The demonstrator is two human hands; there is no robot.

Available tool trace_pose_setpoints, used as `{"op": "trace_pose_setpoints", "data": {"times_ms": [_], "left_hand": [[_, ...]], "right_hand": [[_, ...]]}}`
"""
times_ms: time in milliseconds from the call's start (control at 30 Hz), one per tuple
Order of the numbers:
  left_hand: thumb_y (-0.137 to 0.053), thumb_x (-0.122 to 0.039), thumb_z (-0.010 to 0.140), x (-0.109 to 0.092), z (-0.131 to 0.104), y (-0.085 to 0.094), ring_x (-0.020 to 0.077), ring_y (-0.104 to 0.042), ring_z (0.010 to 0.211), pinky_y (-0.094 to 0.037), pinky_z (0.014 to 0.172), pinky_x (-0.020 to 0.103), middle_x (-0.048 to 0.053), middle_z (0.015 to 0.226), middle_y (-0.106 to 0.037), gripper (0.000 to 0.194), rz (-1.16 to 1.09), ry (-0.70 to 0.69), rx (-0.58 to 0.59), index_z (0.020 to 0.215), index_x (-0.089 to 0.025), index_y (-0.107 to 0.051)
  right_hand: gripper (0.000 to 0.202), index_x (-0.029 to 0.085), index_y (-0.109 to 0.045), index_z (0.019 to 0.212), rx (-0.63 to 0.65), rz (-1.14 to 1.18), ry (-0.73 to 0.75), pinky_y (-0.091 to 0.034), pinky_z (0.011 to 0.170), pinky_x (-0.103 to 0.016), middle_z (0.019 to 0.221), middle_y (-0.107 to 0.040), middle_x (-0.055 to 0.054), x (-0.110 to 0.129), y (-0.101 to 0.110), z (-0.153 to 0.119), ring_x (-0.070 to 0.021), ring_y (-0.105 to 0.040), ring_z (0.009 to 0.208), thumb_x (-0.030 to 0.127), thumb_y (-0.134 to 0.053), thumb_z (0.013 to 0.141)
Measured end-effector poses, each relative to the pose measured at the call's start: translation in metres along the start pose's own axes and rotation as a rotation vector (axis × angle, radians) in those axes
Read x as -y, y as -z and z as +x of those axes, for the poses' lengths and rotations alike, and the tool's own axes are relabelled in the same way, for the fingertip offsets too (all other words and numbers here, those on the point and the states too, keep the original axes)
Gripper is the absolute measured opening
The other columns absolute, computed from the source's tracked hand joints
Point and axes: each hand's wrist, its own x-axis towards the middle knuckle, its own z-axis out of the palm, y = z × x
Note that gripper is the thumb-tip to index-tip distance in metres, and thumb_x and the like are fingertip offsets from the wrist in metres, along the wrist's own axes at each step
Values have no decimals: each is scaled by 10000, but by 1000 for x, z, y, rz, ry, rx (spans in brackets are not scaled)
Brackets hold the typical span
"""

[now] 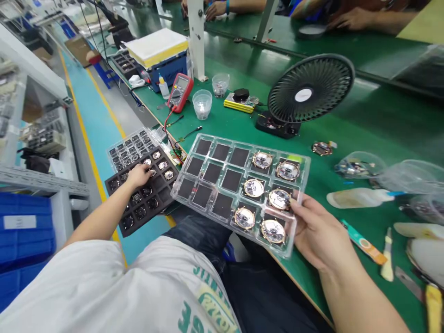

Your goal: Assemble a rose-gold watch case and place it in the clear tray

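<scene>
My right hand (317,231) grips the right edge of a clear plastic tray (239,215), thumb on top, and holds it tilted over the bench's front edge. Several round watch movements (254,188) with gold-coloured rims lie in its right-hand compartments; dark square pads show in the left ones. My left hand (138,176) reaches over a black foam tray (161,182) further left. Its fingers are drawn together at a small, shiny round watch part (151,172) in one pocket. Other pockets hold similar silver and dark round parts. Under the foam tray's far side lies another clear tray (130,148).
On the green bench (229,127) stand a black fan (308,90), a red multimeter (180,92) and plastic cups (202,104). A squeeze bottle (359,198), a green-orange tool (366,243) and a brush (387,259) lie at right. Co-workers' hands (354,19) show across the bench. Blue bins (27,236) stand at left.
</scene>
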Motion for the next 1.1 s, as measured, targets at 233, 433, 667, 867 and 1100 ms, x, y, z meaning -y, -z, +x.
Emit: {"op": "trace_pose_setpoints", "data": {"times_ms": [233,433,667,867,1100], "left_hand": [[-710,-445,1032,-9,22,-2,282,-689,1233,-615,1039,520,127,1413,-667,453,69,251,69,1394,-180,-646],[-711,-442,1032,-13,23,-8,279,-693,1223,-621,1027,512,126,1405,-670,445,15,286,53,1386,-179,-649],[-719,-426,1029,-28,0,-1,269,-702,1199,-622,1022,504,117,1367,-689,415,-139,294,-68,1354,-174,-665],[-656,-416,1052,-59,-25,61,227,-721,1036,-629,918,433,107,1232,-714,438,-417,126,-448,1395,-155,-581],[-748,-460,877,-180,-66,94,223,-737,1028,-573,993,384,56,1119,-777,459,-596,-674,-398,1249,-213,-645]], "right_hand": [[360,300,-753,1070,7,-4,1,-696,944,-587,1075,-857,-72,1,-1,-1,-368,-843,967,427,-926,781],[336,302,-742,1080,20,-7,6,-695,953,-580,1102,-857,-70,0,0,-1,-364,-842,995,423,-904,811],[495,275,-722,1115,19,45,23,-708,888,-544,1069,-854,-79,3,-6,-7,-363,-838,1009,397,-982,712],[498,245,-697,1073,15,101,21,-697,865,-528,1054,-849,-67,2,-8,-12,-325,-838,912,396,-989,698],[509,243,-683,1108,20,117,25,-692,830,-491,1016,-845,-51,-2,-5,-14,-300,-834,860,399,-976,722]]}}
